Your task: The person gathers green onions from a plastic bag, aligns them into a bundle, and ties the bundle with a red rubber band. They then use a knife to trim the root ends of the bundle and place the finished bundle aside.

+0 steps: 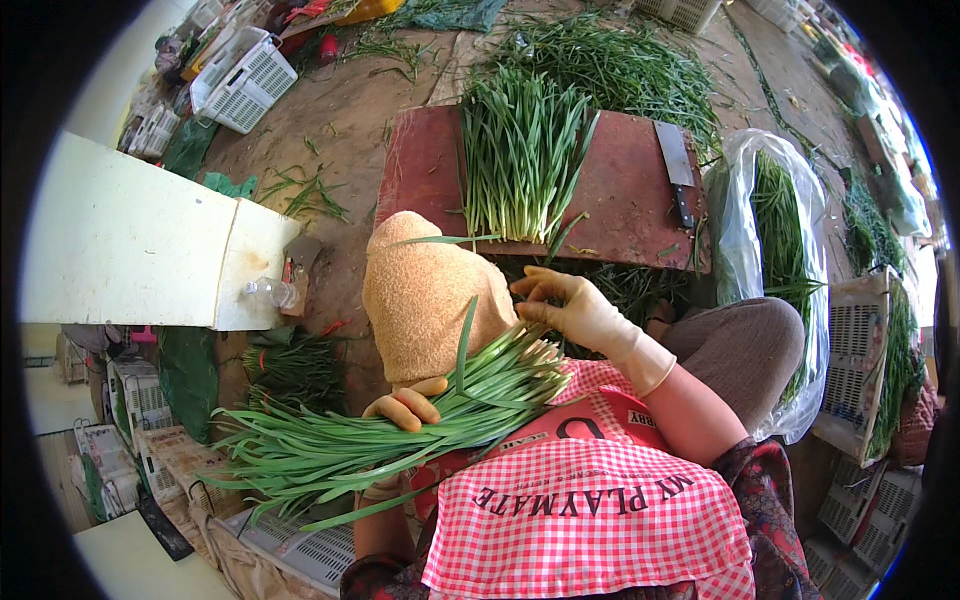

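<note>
A bunch of leafy greens like garlic chives (pixel 420 442) lies across my lap, green tips to the left and pale stem ends to the right. My left hand (pixel 409 405), in a rubber glove, grips it; its fingers curl over the leaves from underneath. My right hand (pixel 574 307), also gloved, hovers beside the stem ends with its fingers bent and slightly apart, nothing visible in them. Under the stems, a tan towel (pixel 435 300) covers my knee. Ahead, a second bunch of chives (pixel 521 157) rests on a red board (pixel 626 195), stems towards me.
A cleaver (pixel 675 165) lies on the board's right side. Beyond the board is a heap of loose greens (pixel 615 67). To the right stands a clear plastic bag (pixel 735 217) with greens inside. A plastic bottle (pixel 270 291) is at left, by a pale block (pixel 142 232); a white crate (pixel 247 79) sits farther off.
</note>
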`<state>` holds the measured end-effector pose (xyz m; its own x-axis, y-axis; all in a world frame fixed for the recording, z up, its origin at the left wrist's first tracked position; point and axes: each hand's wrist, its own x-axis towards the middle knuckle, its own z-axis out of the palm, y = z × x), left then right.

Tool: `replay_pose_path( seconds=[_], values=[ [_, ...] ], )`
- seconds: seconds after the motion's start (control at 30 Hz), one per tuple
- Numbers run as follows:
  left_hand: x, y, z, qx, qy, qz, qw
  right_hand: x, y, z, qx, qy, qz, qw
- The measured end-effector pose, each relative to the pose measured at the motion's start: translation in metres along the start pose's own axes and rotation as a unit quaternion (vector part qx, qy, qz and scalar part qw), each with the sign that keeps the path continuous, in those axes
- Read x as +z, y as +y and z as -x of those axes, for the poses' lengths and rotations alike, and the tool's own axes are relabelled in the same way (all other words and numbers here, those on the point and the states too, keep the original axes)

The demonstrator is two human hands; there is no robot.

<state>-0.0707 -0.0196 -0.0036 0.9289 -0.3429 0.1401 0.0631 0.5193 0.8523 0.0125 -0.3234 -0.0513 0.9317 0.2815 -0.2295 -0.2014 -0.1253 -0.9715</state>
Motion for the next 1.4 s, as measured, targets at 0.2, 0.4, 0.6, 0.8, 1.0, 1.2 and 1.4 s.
replay_pose_path(
  seconds=[0.2,0.4,0.6,0.8,1.0,1.2,1.4],
  values=[
    [-0.008,-0.005,-0.002,0.029,-0.068,-0.013,0.997,-0.037,0.027,0.011,0.117,0.135,0.053,0.983],
    [-0.006,-0.004,0.002,0.018,-0.05,-0.035,0.998,-0.065,0.037,0.056,-0.004,0.101,0.428,0.898],
    [-0.005,-0.004,-0.003,0.031,-0.074,-0.04,0.996,-0.019,-0.006,0.082,0.016,-0.016,0.246,0.969],
    [-0.01,-0.002,-0.002,0.033,-0.094,-0.066,0.993,-0.029,-0.014,0.055,-0.016,0.07,0.344,0.936],
    [-0.015,-0.012,-0.004,0.072,-0.109,-0.04,0.991,-0.003,-0.024,0.03,-0.033,-0.015,-0.009,0.999],
    [-0.008,-0.004,0.001,0.038,-0.057,-0.057,0.996,-0.059,-0.013,0.02,0.012,0.001,-0.346,0.938],
    [-0.003,0.0,0.001,0.016,-0.021,-0.08,0.996,-0.089,0.01,0.036,0.207,-0.041,0.575,0.791]
  ],
)
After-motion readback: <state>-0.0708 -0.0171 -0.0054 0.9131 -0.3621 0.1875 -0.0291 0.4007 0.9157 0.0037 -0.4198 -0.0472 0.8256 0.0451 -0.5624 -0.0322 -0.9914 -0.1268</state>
